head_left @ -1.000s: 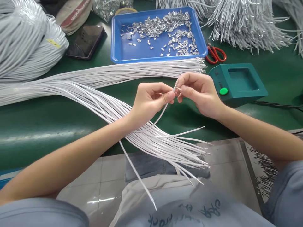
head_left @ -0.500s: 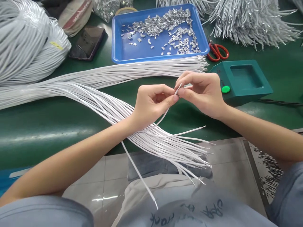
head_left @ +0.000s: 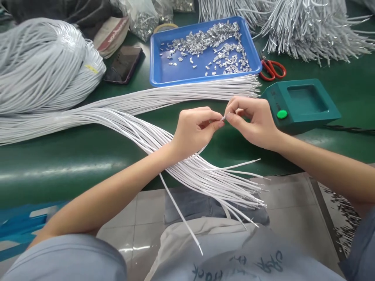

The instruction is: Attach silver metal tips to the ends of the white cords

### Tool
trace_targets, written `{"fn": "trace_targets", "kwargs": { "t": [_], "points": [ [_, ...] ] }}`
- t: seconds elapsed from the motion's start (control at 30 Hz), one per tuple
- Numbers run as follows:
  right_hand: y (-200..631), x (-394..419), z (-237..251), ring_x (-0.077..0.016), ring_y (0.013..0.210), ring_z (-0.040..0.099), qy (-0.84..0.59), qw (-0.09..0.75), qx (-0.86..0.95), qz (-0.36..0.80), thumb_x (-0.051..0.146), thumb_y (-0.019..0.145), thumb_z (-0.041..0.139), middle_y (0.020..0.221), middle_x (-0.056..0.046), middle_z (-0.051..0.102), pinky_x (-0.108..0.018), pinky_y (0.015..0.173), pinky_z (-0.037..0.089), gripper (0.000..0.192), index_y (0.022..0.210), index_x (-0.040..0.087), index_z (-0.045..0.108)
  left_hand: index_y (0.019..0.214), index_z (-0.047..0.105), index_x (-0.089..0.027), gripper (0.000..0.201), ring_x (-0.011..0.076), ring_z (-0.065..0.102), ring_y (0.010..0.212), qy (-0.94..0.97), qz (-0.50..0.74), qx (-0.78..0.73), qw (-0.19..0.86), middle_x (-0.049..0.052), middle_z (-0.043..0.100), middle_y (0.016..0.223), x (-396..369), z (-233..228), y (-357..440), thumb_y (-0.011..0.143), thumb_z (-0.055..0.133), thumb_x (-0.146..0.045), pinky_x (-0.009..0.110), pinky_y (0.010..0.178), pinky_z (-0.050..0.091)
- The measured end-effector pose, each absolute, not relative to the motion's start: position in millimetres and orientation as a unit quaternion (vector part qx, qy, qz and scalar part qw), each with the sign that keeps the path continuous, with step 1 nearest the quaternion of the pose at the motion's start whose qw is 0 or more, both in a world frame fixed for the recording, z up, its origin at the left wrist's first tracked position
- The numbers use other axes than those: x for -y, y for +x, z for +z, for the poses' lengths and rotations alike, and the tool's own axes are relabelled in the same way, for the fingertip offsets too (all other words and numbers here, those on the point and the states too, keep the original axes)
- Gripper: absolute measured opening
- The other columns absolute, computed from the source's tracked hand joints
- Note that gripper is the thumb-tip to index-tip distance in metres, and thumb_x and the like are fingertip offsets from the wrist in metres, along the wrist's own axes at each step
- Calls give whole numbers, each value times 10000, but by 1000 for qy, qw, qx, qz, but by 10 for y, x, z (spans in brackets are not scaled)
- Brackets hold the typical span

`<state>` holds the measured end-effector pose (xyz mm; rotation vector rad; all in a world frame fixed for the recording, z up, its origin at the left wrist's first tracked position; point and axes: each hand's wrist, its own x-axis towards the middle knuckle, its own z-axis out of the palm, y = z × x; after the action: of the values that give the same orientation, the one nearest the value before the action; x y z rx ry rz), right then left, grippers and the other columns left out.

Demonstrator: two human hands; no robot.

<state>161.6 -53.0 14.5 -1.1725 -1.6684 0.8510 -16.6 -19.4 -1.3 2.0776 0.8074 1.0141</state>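
A white wire [head_left: 223,118] is pinched near its end between the thumb and fingers of my left hand [head_left: 193,130]. Its short tip points toward my right hand [head_left: 254,121], whose thumb and index finger are pressed together on that tip. Whether a small metal piece sits there too, I cannot tell. Beneath my left wrist runs a loose bundle of white wires [head_left: 137,134], fanning out over the table's front edge with stripped ends. Behind both hands lies a second, straighter bundle of wires [head_left: 187,90].
A blue tray [head_left: 175,74] holds many small metal clips [head_left: 231,54]. Red-handled scissors [head_left: 272,70] and a green device with a bright green button [head_left: 307,103] stand right. A phone [head_left: 124,64] and a big grey wire coil [head_left: 43,66] lie left. More wires [head_left: 310,31] are heaped at the back right.
The wire's tip stuck upward between my hands before; now it lies in line with my fingertips. My right fingers have drawn back slightly to its end. The whole view has shifted a little.
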Motion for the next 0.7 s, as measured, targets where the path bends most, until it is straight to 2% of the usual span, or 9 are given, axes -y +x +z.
{"fn": "trace_targets", "kwargs": {
  "t": [0.07, 0.13, 0.23, 0.33, 0.4, 0.47, 0.53, 0.6, 0.7],
  "points": [
    [1615, 509, 151, -110, 567, 426, -472, 419, 596, 496, 266, 746, 642, 602, -2, 510, -251, 491, 361, 166, 615, 194, 572, 733, 698, -208, 161, 114, 518, 589, 831, 383, -296, 273, 17, 629, 685, 116, -30, -204, 839, 652, -320, 260, 568, 381],
    [1619, 484, 169, -100, 556, 425, -441, 341, 500, 662, 267, 712, 653, 599, 0, 479, -235, 467, 361, 169, 606, 174, 559, 742, 704, -223, 143, 125, 533, 626, 857, 373, -286, 214, 32, 665, 739, 62, -36, -233, 839, 654, -316, 267, 578, 372],
    [1624, 476, 246, -104, 577, 459, -411, 275, 443, 748, 262, 699, 668, 624, 1, 475, -216, 449, 362, 162, 641, 160, 556, 728, 696, -222, 106, 151, 567, 687, 849, 401, -294, 181, 43, 686, 742, 70, -26, -225, 819, 671, -269, 284, 636, 414],
    [1644, 530, 361, -141, 625, 517, -521, 315, 550, 572, 282, 809, 561, 673, -30, 556, -250, 491, 400, 144, 762, 156, 612, 742, 675, -185, 93, 150, 606, 649, 788, 409, -339, 312, 33, 666, 684, 136, -25, -169, 809, 669, -250, 287, 645, 471],
    [1696, 573, 414, -210, 821, 598, -614, 296, 666, 302, 239, 857, 509, 866, -101, 673, -330, 668, 481, 203, 930, 142, 672, 855, 674, -158, 123, 132, 611, 543, 718, 352, -368, 474, 9, 649, 649, 158, -40, -130, 788, 686, -261, 261, 550, 480],
    [1786, 587, 430, -302, 1083, 568, -650, 201, 730, 68, 238, 880, 525, 1116, -169, 684, -433, 877, 463, 281, 1083, 122, 680, 1029, 656, -141, 297, 117, 610, 490, 671, 308, -377, 559, -15, 640, 643, 151, -61, -103, 757, 716, -243, 229, 490, 474],
    [1892, 555, 416, -341, 1148, 537, -642, 79, 762, 0, 289, 868, 588, 1201, -188, 664, -481, 971, 411, 324, 1115, 100, 681, 1150, 617, -137, 417, 104, 612, 476, 661, 290, -378, 580, -36, 624, 630, 129, -79, -90, 749, 713, -200, 200, 465, 467],
    [1977, 489, 396, -352, 1184, 522, -630, -22, 776, -10, 290, 847, 627, 1186, -175, 669, -501, 1030, 346, 325, 1104, 102, 690, 1164, 604, -134, 407, 96, 607, 459, 662, 278, -374, 587, -51, 595, 604, 108, -91, -87, 765, 679, -166, 182, 443, 459],
    [2021, 390, 399, -329, 1157, 537, -624, -75, 778, -13, 267, 852, 620, 1138, -164, 672, -452, 992, 336, 239, 1006, 112, 716, 1101, 602, -129, 331, 93, 606, 444, 660, 272, -366, 597, -58, 578, 594, 87, -99, -87, 774, 652, -144, 176, 432, 458]
  ]
}}
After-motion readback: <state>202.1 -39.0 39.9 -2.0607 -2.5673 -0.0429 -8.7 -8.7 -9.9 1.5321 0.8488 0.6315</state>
